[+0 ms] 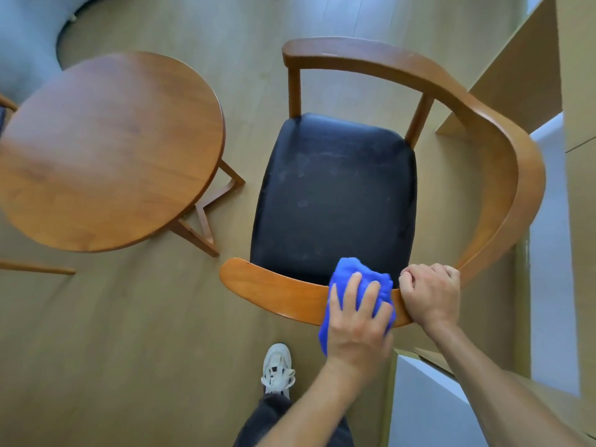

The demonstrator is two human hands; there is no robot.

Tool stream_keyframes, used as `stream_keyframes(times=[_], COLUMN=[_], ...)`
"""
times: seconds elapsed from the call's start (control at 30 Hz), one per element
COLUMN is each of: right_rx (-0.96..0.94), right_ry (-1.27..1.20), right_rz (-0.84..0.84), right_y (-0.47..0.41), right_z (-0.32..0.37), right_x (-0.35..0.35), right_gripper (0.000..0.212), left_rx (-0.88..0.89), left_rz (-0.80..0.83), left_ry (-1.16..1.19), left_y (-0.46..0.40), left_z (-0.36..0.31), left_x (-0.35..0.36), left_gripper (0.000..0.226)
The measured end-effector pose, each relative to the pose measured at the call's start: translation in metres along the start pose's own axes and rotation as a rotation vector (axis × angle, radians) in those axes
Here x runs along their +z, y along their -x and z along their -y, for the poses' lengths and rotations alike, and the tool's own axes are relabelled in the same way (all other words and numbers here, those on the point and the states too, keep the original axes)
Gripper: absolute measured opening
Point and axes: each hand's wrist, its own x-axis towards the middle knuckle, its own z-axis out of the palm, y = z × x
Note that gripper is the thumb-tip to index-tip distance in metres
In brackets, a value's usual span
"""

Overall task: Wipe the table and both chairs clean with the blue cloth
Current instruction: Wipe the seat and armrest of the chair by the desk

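Observation:
A wooden armchair [503,146] with a black padded seat [335,195] stands below me, its curved backrest rail nearest me. My left hand [358,321] presses the blue cloth [346,272] flat onto that rail, fingers spread over it. Right beside it, my right hand [430,291] is closed around the same rail. Faint smudges show on the seat. The round wooden table [106,150] is to the left. Only a sliver of the second chair [4,108] shows at the far left edge.
Light wood floor all around. My white shoe [277,369] is on the floor behind the chair. Pale wooden cabinets [516,75] and a white panel [425,404] crowd the right side. A grey curved shape [29,37] fills the upper left corner.

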Motion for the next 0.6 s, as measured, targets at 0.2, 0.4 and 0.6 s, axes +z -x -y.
stream_keyframes(times=[0.2, 0.4, 0.6], right_rx=[-0.013, 0.015, 0.019], right_ry=[-0.044, -0.039, -0.042], right_rz=[0.018, 0.044, 0.011], right_y=[0.000, 0.000, -0.001], right_z=[-0.004, 0.001, 0.001], right_x=[-0.001, -0.002, -0.002], right_gripper=[0.042, 0.039, 0.039], left_rx=[0.177, -0.119, -0.086], left_rz=[-0.039, -0.083, -0.100], left_ry=[-0.023, -0.109, -0.033], left_y=[0.001, 0.011, 0.016], left_z=[0.057, 0.184, 0.073], left_x=[-0.016, -0.073, -0.018], left_gripper=[0.016, 0.026, 0.025])
